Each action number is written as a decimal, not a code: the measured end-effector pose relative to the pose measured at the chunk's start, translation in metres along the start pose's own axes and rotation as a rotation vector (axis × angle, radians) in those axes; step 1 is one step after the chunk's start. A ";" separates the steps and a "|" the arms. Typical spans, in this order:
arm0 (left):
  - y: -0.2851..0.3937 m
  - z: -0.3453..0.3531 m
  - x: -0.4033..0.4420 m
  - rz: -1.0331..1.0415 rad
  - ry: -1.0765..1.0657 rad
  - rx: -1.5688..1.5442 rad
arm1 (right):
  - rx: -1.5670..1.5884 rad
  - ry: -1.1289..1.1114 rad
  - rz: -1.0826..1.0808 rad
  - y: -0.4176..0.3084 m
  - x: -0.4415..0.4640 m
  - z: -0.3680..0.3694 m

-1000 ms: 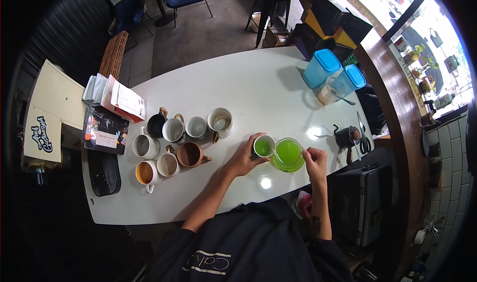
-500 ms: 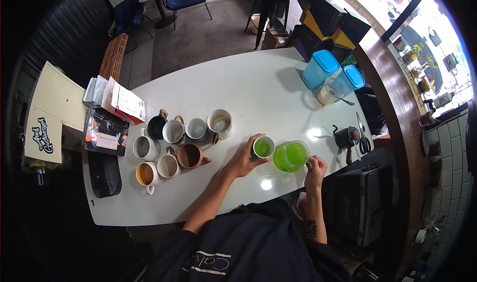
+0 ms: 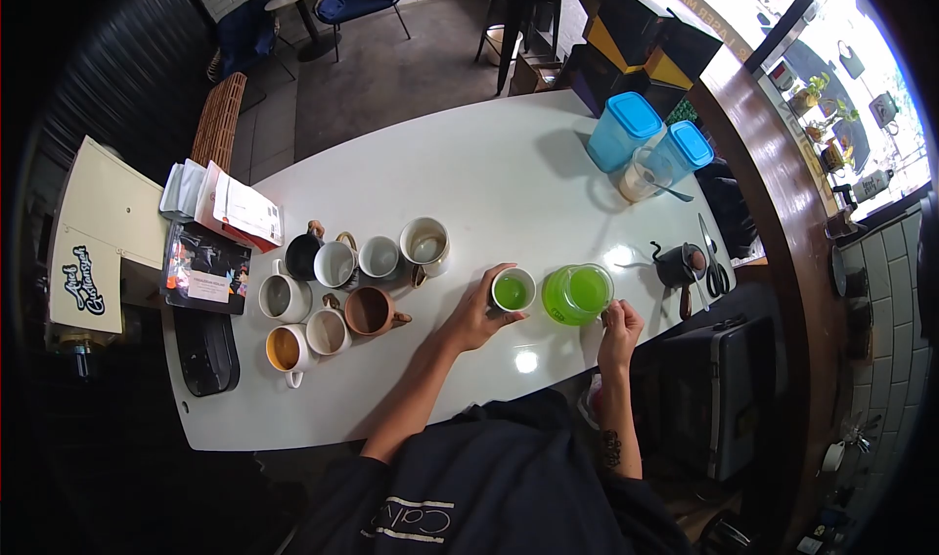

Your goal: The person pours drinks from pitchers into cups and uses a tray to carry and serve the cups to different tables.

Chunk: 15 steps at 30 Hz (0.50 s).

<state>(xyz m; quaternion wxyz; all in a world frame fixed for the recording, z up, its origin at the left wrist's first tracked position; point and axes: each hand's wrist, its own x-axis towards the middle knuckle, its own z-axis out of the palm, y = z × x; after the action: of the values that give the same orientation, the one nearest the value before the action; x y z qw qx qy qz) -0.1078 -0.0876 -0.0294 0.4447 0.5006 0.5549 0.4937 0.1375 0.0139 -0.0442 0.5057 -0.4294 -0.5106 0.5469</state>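
Note:
My left hand (image 3: pixel 473 312) is wrapped round a white cup (image 3: pixel 529 279) with green liquid in it. Just to its right is a clear glass jug (image 3: pixel 608 283) with bright green liquid, and my right hand (image 3: pixel 620 328) grips its handle. A small gap separates the jug from the cup. On the left part of the table stand several mugs, among them a brown mug (image 3: pixel 370 312), a white mug with an orange-yellow inside (image 3: pixel 287 348), and a black mug (image 3: pixel 303 257).
The white table (image 3: pixel 489 183) carries blue-lidded containers (image 3: pixel 626 133) and a cup with a spoon (image 3: pixel 638 178) at the back right. A small dark pot (image 3: pixel 673 266) and scissors (image 3: pixel 719 276) lie near the right edge. Papers (image 3: pixel 245 213) and a black tray (image 3: pixel 206 352) are at left.
The jug has drawn slightly away from the cup, widening the gap between them. Both hands keep their hold. The whole view has shifted a little.

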 end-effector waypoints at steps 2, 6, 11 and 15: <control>-0.002 0.000 0.000 0.007 0.002 0.002 | -0.075 -0.005 -0.030 -0.001 -0.001 0.004; 0.002 0.000 -0.001 -0.020 0.005 0.006 | -0.096 -0.038 -0.033 -0.002 0.001 0.006; -0.003 0.001 0.000 0.022 0.011 0.036 | -0.086 -0.092 -0.005 -0.008 0.003 0.007; -0.001 0.002 -0.001 0.044 0.040 0.057 | -0.073 -0.130 0.027 -0.008 0.004 0.008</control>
<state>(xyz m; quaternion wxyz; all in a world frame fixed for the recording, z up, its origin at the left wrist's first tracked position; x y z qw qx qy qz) -0.1056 -0.0886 -0.0303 0.4082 0.5152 0.5665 0.4971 0.1304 0.0164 -0.0352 0.4479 -0.4179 -0.5561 0.5617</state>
